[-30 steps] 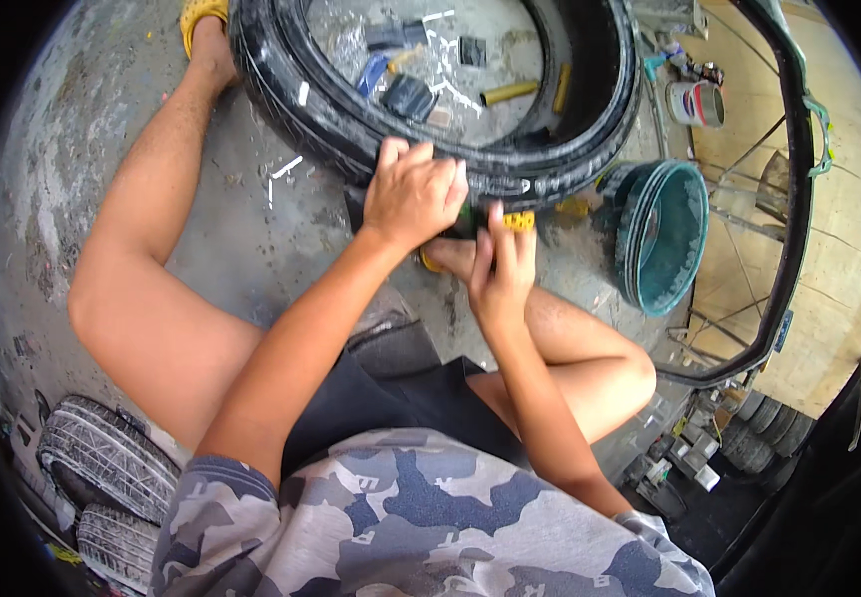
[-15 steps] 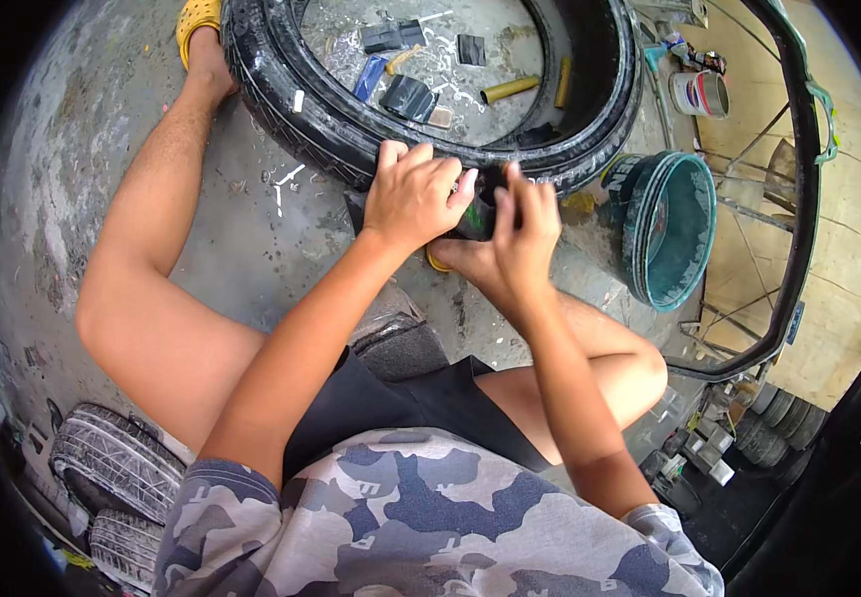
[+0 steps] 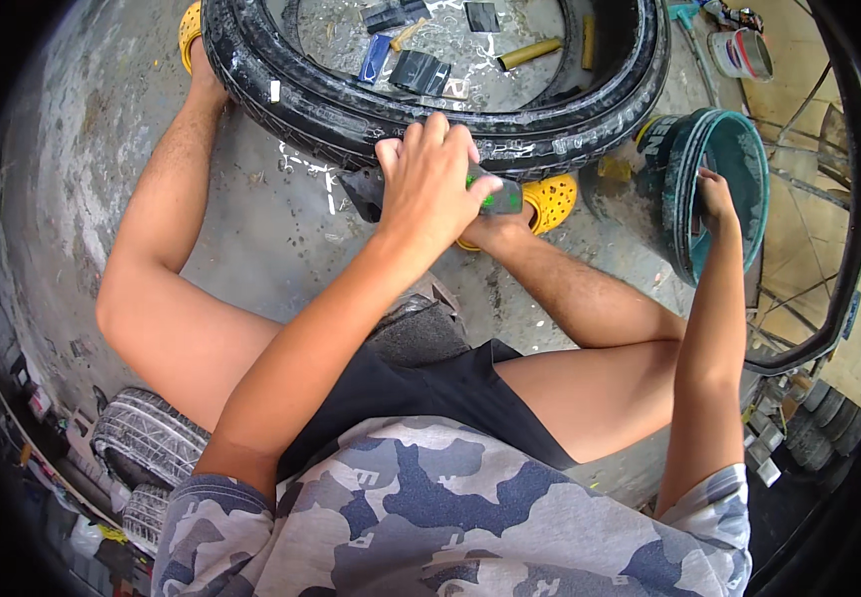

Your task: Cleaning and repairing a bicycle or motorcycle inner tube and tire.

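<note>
The black tire [image 3: 371, 124] lies on its side on the floor before me. At its near edge my left hand [image 3: 430, 184] is closed over a dark object with bright green marks [image 3: 500, 197]. The palm and fingers cover most of that object, so its kind is unclear. A dark piece [image 3: 361, 194] pokes out on the hand's other side; whether it belongs to the same object I cannot tell. Over at the right, my right hand [image 3: 717, 199] is at the mouth of a teal bucket [image 3: 684, 199], fingers curled. Anything within those fingers is hidden.
Inside the tire's ring lie black rubber pieces [image 3: 419, 74], a blue item [image 3: 375, 58] and brownish tubes [image 3: 530, 54]. A white pail [image 3: 741, 55] stands beyond the bucket. A black-framed panel [image 3: 860, 199] is at the right; more tires [image 3: 147, 438] are at lower left.
My right hand has moved away from the dark object, rightward to the bucket. My left hand stays on the object by the tire. The view has shifted slightly.
</note>
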`<state>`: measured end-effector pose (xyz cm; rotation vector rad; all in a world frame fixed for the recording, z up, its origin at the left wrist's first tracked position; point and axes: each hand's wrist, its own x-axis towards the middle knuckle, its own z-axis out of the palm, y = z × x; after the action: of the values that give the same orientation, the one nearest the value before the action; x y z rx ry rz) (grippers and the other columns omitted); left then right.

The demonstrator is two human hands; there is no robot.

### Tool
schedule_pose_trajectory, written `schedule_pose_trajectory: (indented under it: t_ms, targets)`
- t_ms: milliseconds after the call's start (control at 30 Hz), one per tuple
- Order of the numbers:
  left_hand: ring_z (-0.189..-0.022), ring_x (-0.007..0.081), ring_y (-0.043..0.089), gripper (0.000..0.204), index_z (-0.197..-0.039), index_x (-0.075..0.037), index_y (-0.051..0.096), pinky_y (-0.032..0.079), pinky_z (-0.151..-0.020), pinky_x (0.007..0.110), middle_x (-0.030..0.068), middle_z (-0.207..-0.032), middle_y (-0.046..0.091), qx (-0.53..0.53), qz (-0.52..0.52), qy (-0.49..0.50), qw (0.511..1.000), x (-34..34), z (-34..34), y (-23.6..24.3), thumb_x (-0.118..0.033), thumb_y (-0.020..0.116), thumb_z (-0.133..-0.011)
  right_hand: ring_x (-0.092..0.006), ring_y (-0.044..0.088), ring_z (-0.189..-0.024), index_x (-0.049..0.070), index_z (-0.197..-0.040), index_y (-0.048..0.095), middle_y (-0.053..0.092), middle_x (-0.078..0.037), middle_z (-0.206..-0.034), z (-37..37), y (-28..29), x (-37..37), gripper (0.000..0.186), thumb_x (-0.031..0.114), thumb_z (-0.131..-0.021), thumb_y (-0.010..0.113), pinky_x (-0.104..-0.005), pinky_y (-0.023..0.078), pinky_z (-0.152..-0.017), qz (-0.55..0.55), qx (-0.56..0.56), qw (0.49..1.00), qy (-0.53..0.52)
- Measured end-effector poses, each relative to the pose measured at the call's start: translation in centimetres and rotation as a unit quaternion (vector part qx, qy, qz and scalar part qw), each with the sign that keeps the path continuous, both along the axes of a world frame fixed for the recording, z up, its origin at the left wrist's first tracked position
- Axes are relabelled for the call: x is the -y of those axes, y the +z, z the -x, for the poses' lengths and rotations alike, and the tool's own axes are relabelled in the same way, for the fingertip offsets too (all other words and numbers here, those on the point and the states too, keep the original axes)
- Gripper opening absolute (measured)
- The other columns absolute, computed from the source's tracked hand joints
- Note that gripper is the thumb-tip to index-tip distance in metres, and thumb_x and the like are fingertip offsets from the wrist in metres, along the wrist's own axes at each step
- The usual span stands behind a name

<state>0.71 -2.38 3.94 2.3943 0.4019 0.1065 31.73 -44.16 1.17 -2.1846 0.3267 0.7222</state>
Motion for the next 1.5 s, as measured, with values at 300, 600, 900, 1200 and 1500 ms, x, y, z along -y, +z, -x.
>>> schedule_pose_trajectory:
  t_ms: [300,600,900,1200,1500]
  targets:
    - [-0.097,0.0237,0.056,0.022,-0.110,-0.010,0.059,0.032,-0.093,0.036,0.0080,-0.099,0.058,-0.014,0.127,-0.055,0.990,-2.4,0.7,-0.8,-0.024,0.047,-0.099,-0.0226,0.067,-0.098,-0.006,-0.121,0.058,0.069,-0.016,-0.105,0.9,-5.4,4.4,0.034,0.009,-0.091,0.057,-0.0331,0.053,-0.089,-0.262,-0.078,0.946,-0.173]
    - [-0.107,0.0288,0.052,0.059,-0.102,-0.009,0.062,0.035,-0.090,0.045,0.0105,-0.108,0.058,-0.108,-0.155,-0.112,0.975,-0.7,0.2,2.4,-0.060,0.071,-0.074,-0.0163,0.065,-0.082,-0.006,-0.119,0.061,0.069,-0.012,-0.099,12.2,14.9,-17.6,0.038,0.010,-0.084,0.062,-0.0287,0.052,-0.077,-0.171,-0.011,0.941,0.293]
    - [-0.105,0.0322,0.058,0.021,-0.107,-0.007,0.058,0.042,-0.085,0.047,0.0149,-0.105,0.061,-0.067,-0.099,-0.243,0.963,-4.0,-0.9,0.0,-0.022,0.050,-0.095,-0.0383,0.065,-0.104,0.000,-0.104,0.069,0.067,-0.025,-0.110,25.5,9.6,-27.9,0.028,0.015,-0.083,0.059,-0.0472,0.052,-0.091,0.144,0.121,0.934,0.303]
    - [-0.107,0.0319,0.059,0.037,-0.112,-0.006,0.054,0.041,-0.093,0.042,0.0148,-0.109,0.064,-0.019,0.041,-0.166,0.985,-5.2,0.6,0.2,-0.035,0.063,-0.091,-0.0473,0.062,-0.105,0.003,-0.153,0.013,0.063,-0.033,-0.112,32.0,2.6,-26.0,0.086,0.006,-0.079,0.056,-0.0513,0.048,-0.094,0.050,0.090,0.975,0.198]
    - [-0.084,0.0325,0.065,0.055,-0.110,0.000,0.065,0.050,-0.076,0.040,0.0202,-0.089,0.068,0.013,-0.066,-0.130,0.989,-6.1,1.2,-1.1,-0.042,0.077,-0.078,-0.0482,0.064,-0.095,-0.004,-0.148,-0.019,0.062,-0.036,-0.107,35.7,3.8,-28.8,0.100,0.008,-0.082,0.055,-0.0524,0.051,-0.087,0.007,0.025,0.969,0.247]
